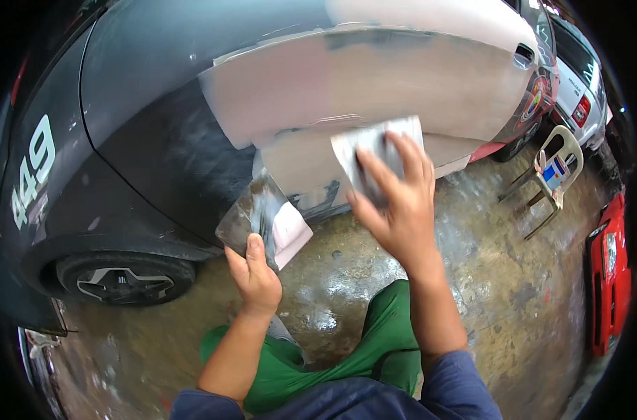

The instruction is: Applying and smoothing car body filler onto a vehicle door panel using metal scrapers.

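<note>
My left hand [256, 286] grips a flat, smeared mixing board [239, 223] by its near edge, thumb on top. Pale pink body filler [289, 231] lies on the board's right part. A broad, thin filler spreader [344, 144] is in my right hand [410, 215], its fingers spread across the back. The spreader is over the lower car door [155, 142]; I cannot tell whether its edge touches the panel. Beige and pinkish filler [402, 79] covers much of the dark door, with raised ridges along some edges. My right hand hides part of the lower panel.
A front wheel [124, 278] is at the left. To the right, a plastic chair [562, 152] bears a blue-and-white container [554, 172]. Beyond stand a silver vehicle [573, 94] and a red car bumper [609, 283]. The stained concrete floor [507, 294] looks shiny.
</note>
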Demonstrator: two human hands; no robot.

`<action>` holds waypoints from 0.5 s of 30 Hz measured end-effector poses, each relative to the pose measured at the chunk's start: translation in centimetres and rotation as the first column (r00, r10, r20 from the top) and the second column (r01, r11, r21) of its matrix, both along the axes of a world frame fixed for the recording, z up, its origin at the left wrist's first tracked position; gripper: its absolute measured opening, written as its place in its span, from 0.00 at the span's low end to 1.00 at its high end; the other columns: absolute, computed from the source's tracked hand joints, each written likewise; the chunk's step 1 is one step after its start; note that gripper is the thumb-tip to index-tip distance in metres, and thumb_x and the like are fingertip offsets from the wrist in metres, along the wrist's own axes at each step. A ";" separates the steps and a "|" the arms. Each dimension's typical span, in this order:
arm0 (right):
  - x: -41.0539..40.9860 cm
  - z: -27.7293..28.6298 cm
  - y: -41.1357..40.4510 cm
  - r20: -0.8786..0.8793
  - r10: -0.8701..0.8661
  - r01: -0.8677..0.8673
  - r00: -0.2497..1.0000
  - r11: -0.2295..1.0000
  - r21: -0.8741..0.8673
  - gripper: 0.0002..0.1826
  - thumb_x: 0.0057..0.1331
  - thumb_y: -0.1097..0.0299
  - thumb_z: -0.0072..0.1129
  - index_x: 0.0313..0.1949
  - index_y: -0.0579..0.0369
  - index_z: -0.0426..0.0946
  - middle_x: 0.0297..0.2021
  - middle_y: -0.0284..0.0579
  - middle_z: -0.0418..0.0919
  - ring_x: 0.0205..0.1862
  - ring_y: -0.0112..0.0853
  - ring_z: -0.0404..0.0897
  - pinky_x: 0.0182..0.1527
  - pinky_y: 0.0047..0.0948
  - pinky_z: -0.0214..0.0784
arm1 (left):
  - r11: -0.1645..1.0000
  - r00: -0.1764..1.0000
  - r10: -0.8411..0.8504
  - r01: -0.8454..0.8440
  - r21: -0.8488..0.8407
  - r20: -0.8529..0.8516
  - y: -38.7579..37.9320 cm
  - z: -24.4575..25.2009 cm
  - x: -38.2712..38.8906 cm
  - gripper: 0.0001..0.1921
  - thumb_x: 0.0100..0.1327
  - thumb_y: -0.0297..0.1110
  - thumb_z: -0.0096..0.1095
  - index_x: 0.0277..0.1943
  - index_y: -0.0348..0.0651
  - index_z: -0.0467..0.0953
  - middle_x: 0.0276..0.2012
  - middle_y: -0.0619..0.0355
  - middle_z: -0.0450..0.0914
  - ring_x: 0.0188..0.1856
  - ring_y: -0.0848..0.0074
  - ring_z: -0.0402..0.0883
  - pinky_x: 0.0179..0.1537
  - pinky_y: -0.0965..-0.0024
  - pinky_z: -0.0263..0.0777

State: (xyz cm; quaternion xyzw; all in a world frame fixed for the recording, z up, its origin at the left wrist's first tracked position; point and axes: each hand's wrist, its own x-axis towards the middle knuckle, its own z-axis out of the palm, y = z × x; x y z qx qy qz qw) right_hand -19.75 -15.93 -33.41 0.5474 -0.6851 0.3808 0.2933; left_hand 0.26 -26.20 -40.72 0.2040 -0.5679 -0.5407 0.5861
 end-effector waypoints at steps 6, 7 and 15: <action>-2.5 5.1 -7.0 -0.134 -0.059 0.029 0.989 0.976 -0.216 0.26 0.59 0.53 0.70 0.59 0.34 0.81 0.65 0.46 0.70 0.71 0.49 0.64 0.66 0.69 0.54 | 0.997 0.999 -0.050 0.050 0.055 -0.014 0.2 -0.1 0.1 0.18 0.81 0.31 0.46 0.66 0.28 0.65 0.57 0.53 0.74 0.56 0.77 0.72 0.61 0.71 0.65; -2.8 5.5 -7.5 -0.145 -0.065 0.029 0.987 0.971 -0.239 0.26 0.59 0.53 0.70 0.58 0.34 0.81 0.65 0.45 0.70 0.71 0.49 0.64 0.65 0.70 0.53 | 0.995 0.999 -0.047 0.048 0.091 -0.020 0.1 -0.1 0.3 0.18 0.81 0.31 0.46 0.66 0.29 0.65 0.57 0.54 0.74 0.55 0.77 0.72 0.61 0.71 0.65; -3.9 5.8 -9.3 -0.186 -0.071 0.026 0.980 0.973 -0.231 0.25 0.60 0.52 0.70 0.58 0.33 0.81 0.65 0.42 0.71 0.71 0.47 0.63 0.65 0.72 0.53 | 0.997 0.999 -0.023 0.020 0.072 0.043 -0.6 -0.1 0.6 0.17 0.81 0.31 0.46 0.64 0.29 0.66 0.54 0.54 0.76 0.53 0.77 0.73 0.59 0.71 0.66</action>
